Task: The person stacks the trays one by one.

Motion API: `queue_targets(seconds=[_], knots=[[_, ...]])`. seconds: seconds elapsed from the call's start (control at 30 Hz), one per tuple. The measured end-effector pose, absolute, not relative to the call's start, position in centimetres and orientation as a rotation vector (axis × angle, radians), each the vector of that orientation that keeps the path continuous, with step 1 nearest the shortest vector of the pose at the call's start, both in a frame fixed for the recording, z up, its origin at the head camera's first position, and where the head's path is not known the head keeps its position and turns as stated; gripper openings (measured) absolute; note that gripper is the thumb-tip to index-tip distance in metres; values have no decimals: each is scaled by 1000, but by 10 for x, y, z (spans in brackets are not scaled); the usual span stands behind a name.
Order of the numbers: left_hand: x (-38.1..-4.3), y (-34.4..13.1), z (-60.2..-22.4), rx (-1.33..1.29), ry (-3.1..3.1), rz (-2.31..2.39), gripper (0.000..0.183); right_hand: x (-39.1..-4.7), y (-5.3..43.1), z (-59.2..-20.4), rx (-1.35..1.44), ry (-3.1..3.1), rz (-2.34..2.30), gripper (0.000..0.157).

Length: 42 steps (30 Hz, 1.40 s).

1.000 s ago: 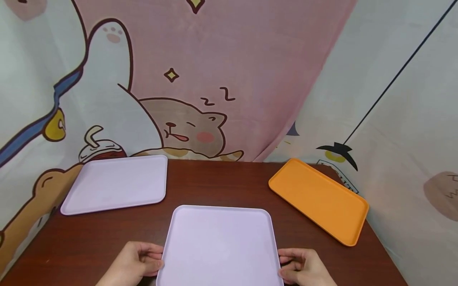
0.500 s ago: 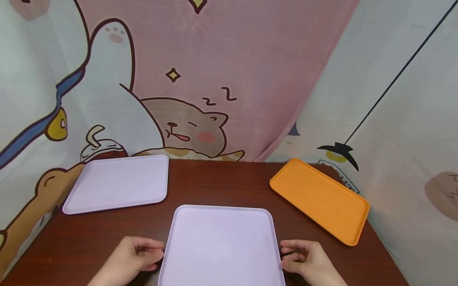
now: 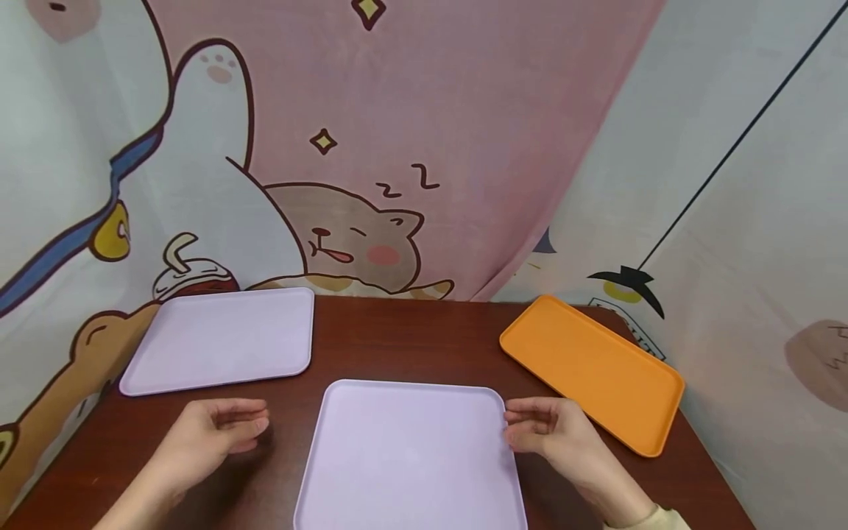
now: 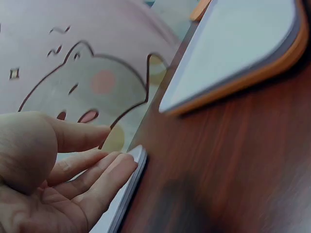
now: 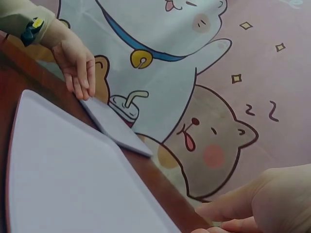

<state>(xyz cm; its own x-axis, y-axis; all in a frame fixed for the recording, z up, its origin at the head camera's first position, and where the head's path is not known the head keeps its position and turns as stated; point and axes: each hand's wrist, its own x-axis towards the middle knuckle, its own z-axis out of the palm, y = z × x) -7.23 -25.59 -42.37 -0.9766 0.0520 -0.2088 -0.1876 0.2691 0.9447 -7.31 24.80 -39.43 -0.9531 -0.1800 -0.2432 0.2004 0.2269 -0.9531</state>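
A square lavender tray [image 3: 411, 456] lies at the front middle of the table, its near edge cut off by the frame. My left hand [image 3: 205, 438] hovers left of it, apart from it, with loosely bent fingers and nothing held. At the tray's right edge is my right hand [image 3: 553, 430], its fingertips overlapping the rim in the head view; whether they touch it I cannot tell, but they grip nothing. In the left wrist view an orange edge [image 4: 272, 77] shows under the middle tray's rim. A second lavender tray [image 3: 218, 338] lies at the back left, beyond the left hand.
An orange rectangular tray [image 3: 596, 375] sits slanted at the right of the brown table [image 3: 404, 338]. A printed cartoon curtain [image 3: 424, 96] hangs along the back and sides, right behind the table's far edge.
Both hands have come away from the middle tray's sides, where the fingers were at its edges. The left has moved up and left, the right forward. The trays keep their places.
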Motion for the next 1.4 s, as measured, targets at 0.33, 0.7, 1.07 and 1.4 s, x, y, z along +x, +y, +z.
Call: queue_targets(seconds=[0.33,0.7,1.07,1.4], knots=[[-95,-313,-428,-309,2507,1648,56,-100,206,-385,-119,2155,-1881,52],[-110,-350,-442,-581,2749,1502,54,-134,134,-389,-182,2110,-1957,40],[-108,-376,-443,-868,3063,1142,49,-169,78,-409,-189,2052,-1924,34],[-104,-401,-447,-1053,3006,1232,54,-195,30,-427,-128,1993,-1936,38]])
